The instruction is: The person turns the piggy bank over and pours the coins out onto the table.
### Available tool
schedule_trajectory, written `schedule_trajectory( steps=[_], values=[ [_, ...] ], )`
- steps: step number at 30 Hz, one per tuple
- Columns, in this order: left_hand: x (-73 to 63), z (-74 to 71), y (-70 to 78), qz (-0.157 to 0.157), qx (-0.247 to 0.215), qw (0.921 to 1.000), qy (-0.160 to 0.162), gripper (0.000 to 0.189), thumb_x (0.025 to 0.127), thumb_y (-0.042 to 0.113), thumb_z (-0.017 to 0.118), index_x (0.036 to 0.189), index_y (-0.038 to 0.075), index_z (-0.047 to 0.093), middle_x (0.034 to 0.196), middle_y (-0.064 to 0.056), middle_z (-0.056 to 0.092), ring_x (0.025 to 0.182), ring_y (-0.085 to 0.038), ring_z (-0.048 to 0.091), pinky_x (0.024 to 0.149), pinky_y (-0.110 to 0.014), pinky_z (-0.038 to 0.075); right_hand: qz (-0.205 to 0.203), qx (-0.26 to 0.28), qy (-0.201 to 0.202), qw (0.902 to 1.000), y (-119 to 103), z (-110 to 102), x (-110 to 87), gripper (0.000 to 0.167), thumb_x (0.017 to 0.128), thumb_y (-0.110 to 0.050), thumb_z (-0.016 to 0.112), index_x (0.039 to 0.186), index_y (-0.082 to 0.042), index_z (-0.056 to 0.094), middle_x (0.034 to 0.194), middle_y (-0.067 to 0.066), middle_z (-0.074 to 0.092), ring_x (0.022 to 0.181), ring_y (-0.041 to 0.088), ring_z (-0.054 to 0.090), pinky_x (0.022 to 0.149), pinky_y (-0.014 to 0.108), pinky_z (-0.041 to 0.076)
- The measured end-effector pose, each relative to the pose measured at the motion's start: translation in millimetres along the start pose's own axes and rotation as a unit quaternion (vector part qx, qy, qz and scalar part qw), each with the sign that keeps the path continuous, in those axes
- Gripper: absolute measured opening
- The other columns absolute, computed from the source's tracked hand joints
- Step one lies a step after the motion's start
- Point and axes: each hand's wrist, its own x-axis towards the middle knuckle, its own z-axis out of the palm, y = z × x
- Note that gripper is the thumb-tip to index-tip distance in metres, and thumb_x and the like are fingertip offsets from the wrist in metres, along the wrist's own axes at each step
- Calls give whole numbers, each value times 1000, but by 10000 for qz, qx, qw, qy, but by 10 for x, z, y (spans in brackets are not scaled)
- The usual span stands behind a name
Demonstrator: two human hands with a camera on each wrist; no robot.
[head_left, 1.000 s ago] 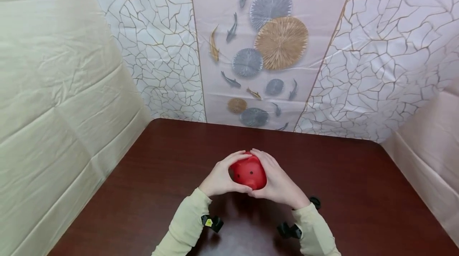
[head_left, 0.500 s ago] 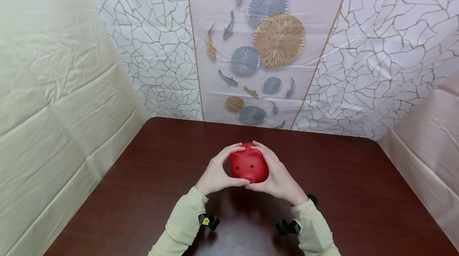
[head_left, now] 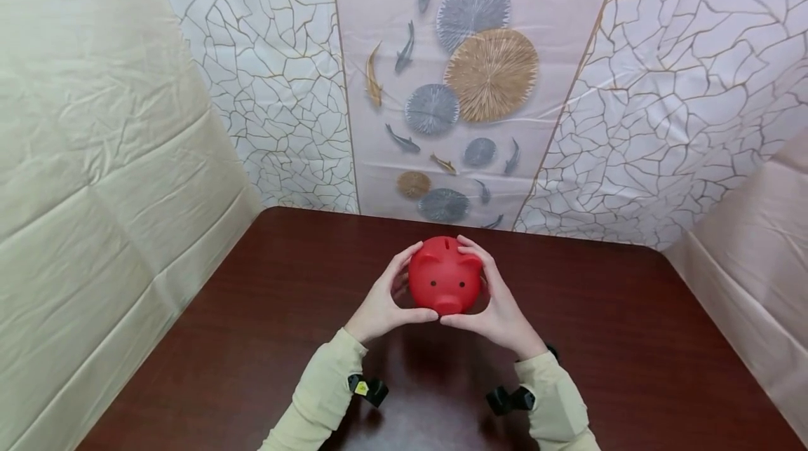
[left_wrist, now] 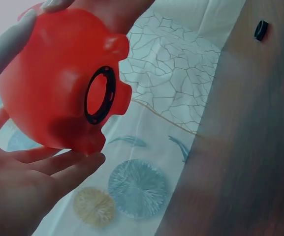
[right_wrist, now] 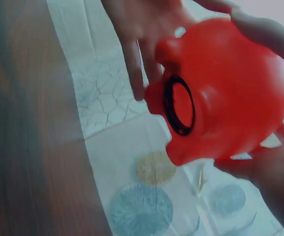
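Note:
Both hands hold a red piggy bank (head_left: 445,276) up off the table. In the head view its snout and two black eyes face me, and the coin slot shows on top. The left hand (head_left: 384,302) grips its left side and the right hand (head_left: 499,307) its right side, thumbs meeting under the snout. The wrist views show the stubby feet and a round hole in the belly edged by a black ring (left_wrist: 109,96); the hole has no plug in it. Part of the fingers behind the bank is hidden.
A black round cap (left_wrist: 261,30) lies on the dark brown table (head_left: 631,339), mostly hidden behind the right sleeve in the head view. Patterned cloth (head_left: 290,86) hangs behind the table, with plain cloth at both sides. Each wrist wears a black camera mount (head_left: 369,389).
The piggy bank has moved up and away from me and turned, so its whole face and coin slot now show. The hands have spread wider around it.

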Motion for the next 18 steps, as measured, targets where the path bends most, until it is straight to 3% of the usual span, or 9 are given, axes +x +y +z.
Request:
schedule_trajectory(
  steps=[3,7,12,18],
  values=[
    [-7,12,-12,0,39,10000,19,92,75,21,83,146,42,29,148,5,41,133,-23,47,108,-46,44,115,135,-187,9997,48,1,-14,96,67,-1,86,144,-16,30,159,3,21,136,10,36,96,21,50],
    [-9,17,-24,18,72,10000,-46,95,74,18,84,147,40,27,147,5,41,131,-23,47,105,-43,47,179,-276,-402,9987,74,23,-19,99,70,-10,85,147,-20,25,161,2,14,140,20,30,98,27,50],
    [6,-4,-40,98,217,9997,109,97,72,11,84,147,37,30,145,2,45,128,-22,50,99,-34,51,385,-645,-681,9948,70,-1,-14,103,75,-17,83,153,-28,16,163,1,9,142,31,29,98,28,50],
    [-11,17,57,266,545,9981,98,98,70,6,84,150,26,31,146,-6,46,127,-26,51,97,-30,52,192,-878,-756,9931,96,-60,-25,101,72,-21,86,151,-24,23,161,2,17,141,27,33,97,27,52]
  ],
)
